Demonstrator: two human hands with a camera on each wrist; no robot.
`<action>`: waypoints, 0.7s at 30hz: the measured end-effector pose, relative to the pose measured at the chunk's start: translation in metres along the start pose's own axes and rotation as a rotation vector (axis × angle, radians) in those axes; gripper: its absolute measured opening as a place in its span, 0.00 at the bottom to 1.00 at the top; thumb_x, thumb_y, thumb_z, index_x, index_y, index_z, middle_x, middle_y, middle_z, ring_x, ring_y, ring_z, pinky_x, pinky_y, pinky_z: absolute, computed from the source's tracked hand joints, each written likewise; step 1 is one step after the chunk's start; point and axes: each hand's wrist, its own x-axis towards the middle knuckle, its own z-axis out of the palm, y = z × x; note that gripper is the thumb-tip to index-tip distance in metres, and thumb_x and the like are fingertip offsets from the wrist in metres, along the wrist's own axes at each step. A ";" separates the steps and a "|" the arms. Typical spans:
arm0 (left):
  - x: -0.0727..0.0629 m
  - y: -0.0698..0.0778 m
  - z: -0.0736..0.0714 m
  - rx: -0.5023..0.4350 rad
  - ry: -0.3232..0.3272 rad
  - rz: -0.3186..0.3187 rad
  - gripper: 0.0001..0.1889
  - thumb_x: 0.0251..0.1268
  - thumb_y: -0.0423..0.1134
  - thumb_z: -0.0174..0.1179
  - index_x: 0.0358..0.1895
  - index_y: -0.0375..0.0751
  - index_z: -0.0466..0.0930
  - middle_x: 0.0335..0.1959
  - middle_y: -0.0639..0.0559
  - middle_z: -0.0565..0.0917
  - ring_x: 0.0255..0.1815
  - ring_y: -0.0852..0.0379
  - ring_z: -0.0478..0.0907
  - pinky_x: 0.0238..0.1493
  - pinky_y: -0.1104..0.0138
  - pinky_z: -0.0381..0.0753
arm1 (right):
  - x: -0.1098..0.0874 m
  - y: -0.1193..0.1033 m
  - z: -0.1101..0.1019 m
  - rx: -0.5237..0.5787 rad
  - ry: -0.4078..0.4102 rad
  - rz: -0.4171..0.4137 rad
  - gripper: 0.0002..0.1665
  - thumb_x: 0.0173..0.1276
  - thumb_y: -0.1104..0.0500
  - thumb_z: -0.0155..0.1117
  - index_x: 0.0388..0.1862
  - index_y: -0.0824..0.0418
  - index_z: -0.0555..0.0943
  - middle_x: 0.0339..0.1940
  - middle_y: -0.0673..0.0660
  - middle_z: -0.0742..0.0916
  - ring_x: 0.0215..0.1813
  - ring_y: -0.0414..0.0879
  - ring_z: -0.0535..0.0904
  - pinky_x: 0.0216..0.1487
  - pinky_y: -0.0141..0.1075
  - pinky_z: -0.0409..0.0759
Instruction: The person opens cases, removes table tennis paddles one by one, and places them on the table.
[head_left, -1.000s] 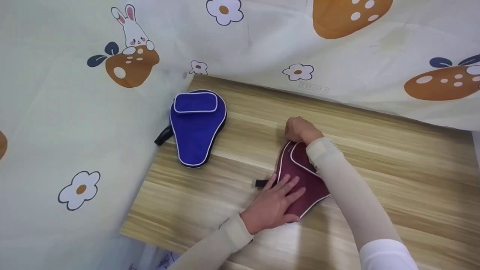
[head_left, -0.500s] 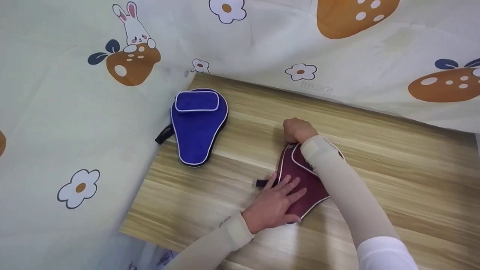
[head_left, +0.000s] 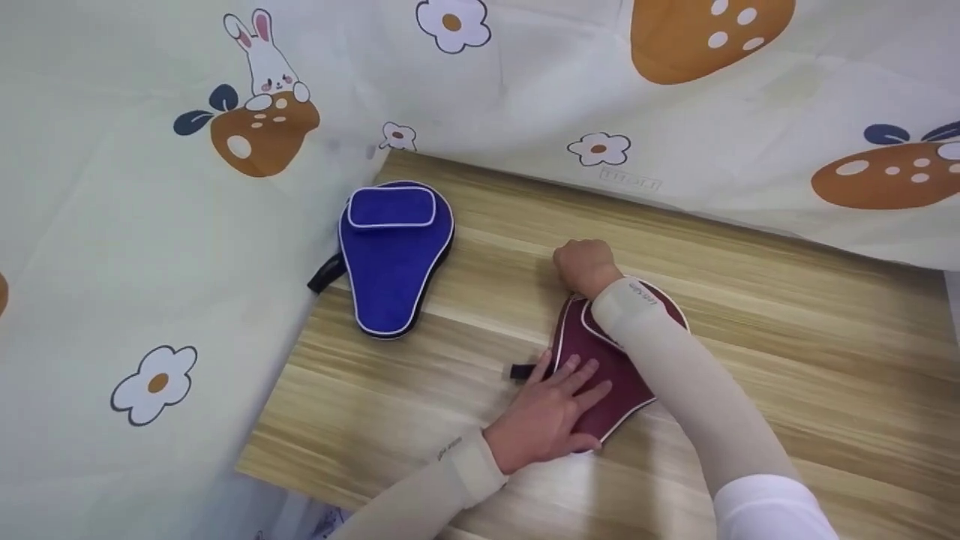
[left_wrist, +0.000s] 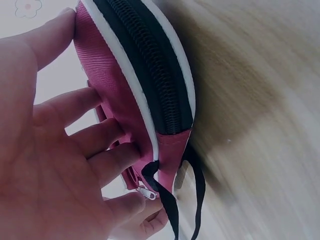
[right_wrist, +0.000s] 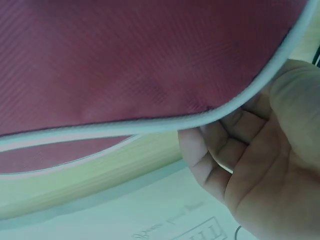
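Observation:
A maroon table tennis bat case (head_left: 619,390) with white piping lies on the wooden table. My left hand (head_left: 541,416) rests on its narrow part, fingers spread. In the left wrist view, those fingers lie along the maroon cloth, beside the black zipper (left_wrist: 152,62) and a black strap loop (left_wrist: 200,190). At the case's far left edge is my right hand (head_left: 586,266), fingers curled, its forearm crossing the pocket. The right wrist view has curled fingers and thumb at the white-piped rim (right_wrist: 200,119); the zipper pull they appear to pinch is hidden.
A blue bat case (head_left: 394,262) with white piping and a front pocket lies at the table's left side, its black strap (head_left: 327,274) near the edge. Printed cloth (head_left: 510,97) hangs behind and to the left of the wooden table (head_left: 825,337).
My right hand has moved slightly left and nearer along the case's far edge, showing more of the case's right side. My left hand stays on the maroon case; the blue case has not moved.

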 end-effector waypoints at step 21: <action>0.000 0.002 0.001 -0.006 -0.007 -0.019 0.41 0.66 0.71 0.53 0.78 0.58 0.64 0.79 0.49 0.67 0.79 0.48 0.66 0.80 0.48 0.61 | -0.008 0.053 0.013 0.506 0.026 0.123 0.11 0.57 0.62 0.59 0.16 0.58 0.78 0.24 0.56 0.81 0.30 0.51 0.73 0.35 0.43 0.78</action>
